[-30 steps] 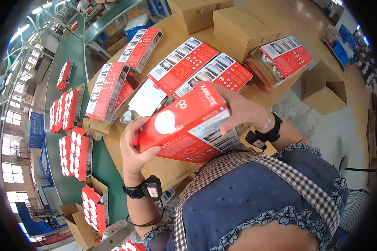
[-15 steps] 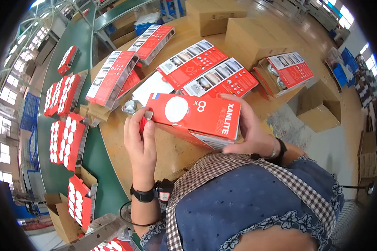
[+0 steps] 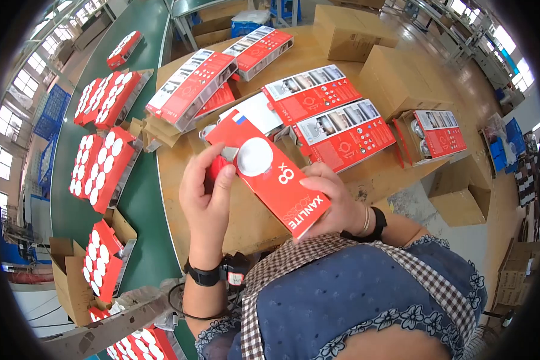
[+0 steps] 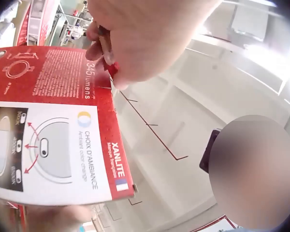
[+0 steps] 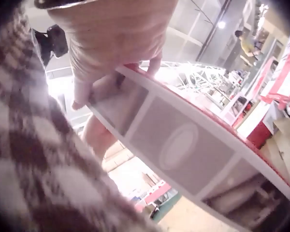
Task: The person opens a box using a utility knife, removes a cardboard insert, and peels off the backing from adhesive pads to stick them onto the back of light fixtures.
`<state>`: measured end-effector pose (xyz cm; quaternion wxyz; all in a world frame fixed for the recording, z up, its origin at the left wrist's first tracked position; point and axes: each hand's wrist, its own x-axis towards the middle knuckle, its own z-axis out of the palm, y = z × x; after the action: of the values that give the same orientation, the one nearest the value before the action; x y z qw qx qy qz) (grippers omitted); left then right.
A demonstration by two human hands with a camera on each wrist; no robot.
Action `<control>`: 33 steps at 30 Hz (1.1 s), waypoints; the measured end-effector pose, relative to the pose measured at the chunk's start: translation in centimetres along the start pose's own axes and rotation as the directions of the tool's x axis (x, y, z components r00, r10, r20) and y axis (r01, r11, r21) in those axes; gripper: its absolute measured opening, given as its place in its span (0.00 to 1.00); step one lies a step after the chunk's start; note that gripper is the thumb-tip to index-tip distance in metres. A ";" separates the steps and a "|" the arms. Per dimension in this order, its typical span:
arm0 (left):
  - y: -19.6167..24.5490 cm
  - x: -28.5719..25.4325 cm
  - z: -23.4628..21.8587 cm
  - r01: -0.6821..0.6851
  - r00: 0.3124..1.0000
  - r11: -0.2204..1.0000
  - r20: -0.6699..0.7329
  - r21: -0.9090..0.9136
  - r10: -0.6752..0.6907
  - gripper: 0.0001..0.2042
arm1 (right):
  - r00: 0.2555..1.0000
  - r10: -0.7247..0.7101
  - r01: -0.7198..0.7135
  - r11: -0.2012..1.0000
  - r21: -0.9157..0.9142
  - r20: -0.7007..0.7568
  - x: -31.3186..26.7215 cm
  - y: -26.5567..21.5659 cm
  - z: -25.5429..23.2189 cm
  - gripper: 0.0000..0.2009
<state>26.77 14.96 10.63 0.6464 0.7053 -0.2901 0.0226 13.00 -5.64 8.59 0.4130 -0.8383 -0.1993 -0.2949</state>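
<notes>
Turned since a moment ago from level to slanting, red box (image 3: 270, 174) now held above the wooden table (image 3: 246, 222), left hand (image 3: 207, 192) pinching its upper end flap, right hand (image 3: 333, 201) clasped round the lower end, apparently closing that flap.

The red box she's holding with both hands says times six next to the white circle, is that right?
Not quite. The red box is held by the left hand and the right hand, but the head view shows "x8" beside the white circle, not times six.
</notes>
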 end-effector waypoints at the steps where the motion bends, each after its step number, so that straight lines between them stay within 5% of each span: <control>1: -0.3 -0.8 -0.2 0.026 1.000 1.000 -0.018 -0.009 -0.026 0.14 | 0.999 -0.042 0.042 0.999 -0.013 -0.017 0.5 0.2 0.1 0.49; 5: 0.0 -3.6 -1.1 0.167 0.986 0.985 -0.013 -0.043 -0.168 0.15 | 0.997 -0.008 0.012 0.999 -0.052 0.081 1.4 -0.5 -0.6 0.47; 11: 1.2 -4.4 -2.6 0.141 0.989 0.986 -0.059 0.089 -0.136 0.14 | 0.962 0.034 -0.003 0.994 -0.113 0.271 3.5 -2.1 -1.7 0.42; 23: 2.7 -4.3 -3.3 0.125 0.980 0.982 -0.169 0.142 -0.101 0.13 | 0.968 -0.030 0.051 0.996 -0.079 0.249 4.4 -2.8 -0.3 0.42; 33: 3.6 -3.9 -4.3 0.143 0.986 0.972 -0.117 0.189 -0.122 0.12 | 0.967 -0.019 0.043 0.995 -0.090 0.255 4.5 -3.2 -0.1 0.42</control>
<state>23.40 20.46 13.02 0.5880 0.7813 -0.2045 0.0451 14.46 -3.45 13.43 0.3394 -0.8845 -0.2494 -0.2009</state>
